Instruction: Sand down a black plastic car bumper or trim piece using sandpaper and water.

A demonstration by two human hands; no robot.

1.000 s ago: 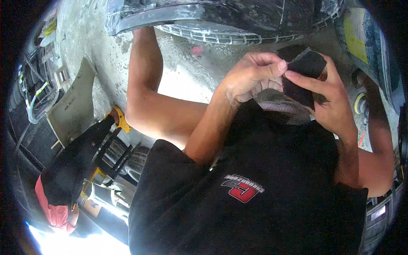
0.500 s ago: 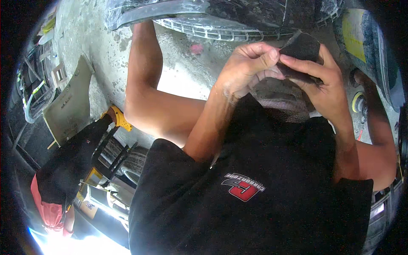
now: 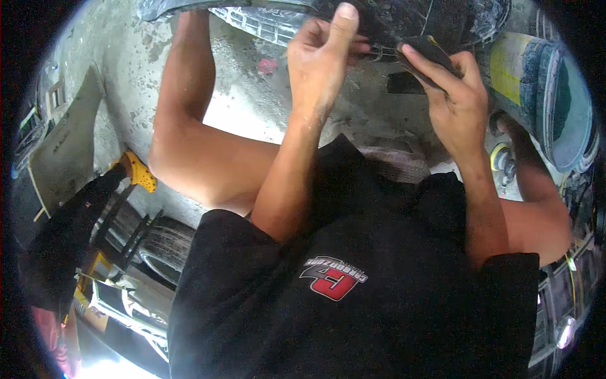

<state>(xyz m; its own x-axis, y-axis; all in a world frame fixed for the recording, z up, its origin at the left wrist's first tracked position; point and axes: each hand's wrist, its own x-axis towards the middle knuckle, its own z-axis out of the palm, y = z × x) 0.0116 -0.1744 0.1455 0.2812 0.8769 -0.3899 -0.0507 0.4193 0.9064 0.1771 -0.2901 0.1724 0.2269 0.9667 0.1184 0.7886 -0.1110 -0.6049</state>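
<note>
My right hand (image 3: pixel 459 104) holds a folded piece of dark sandpaper (image 3: pixel 435 62), its index finger stretched along the sheet and the thumb side hidden. Another dark flat piece (image 3: pixel 406 83) shows just below it; I cannot tell whether it belongs to the same sheet. To the left, my left hand (image 3: pixel 320 60) is raised with its thumb up and its fingers loosely apart, holding nothing visible. Behind both hands, at the top edge, lies a large dark car part (image 3: pixel 404 22) smeared with whitish dust, with a grid-like rim (image 3: pixel 252 26) on its left.
A bucket (image 3: pixel 570 107) with a yellow patch stands at the right, near a round yellow-edged pad tool (image 3: pixel 500 158) on the floor. At left are a grey panel (image 3: pixel 66 136), tyres (image 3: pixel 165 246) and another person's leg in a yellow clog (image 3: pixel 142 174). Wet concrete (image 3: pixel 252 95) lies below.
My left hand has let go of the sandpaper and moved up and left. My right hand has shifted slightly left with the sheet, toward the dark car part. The view has shifted too.
</note>
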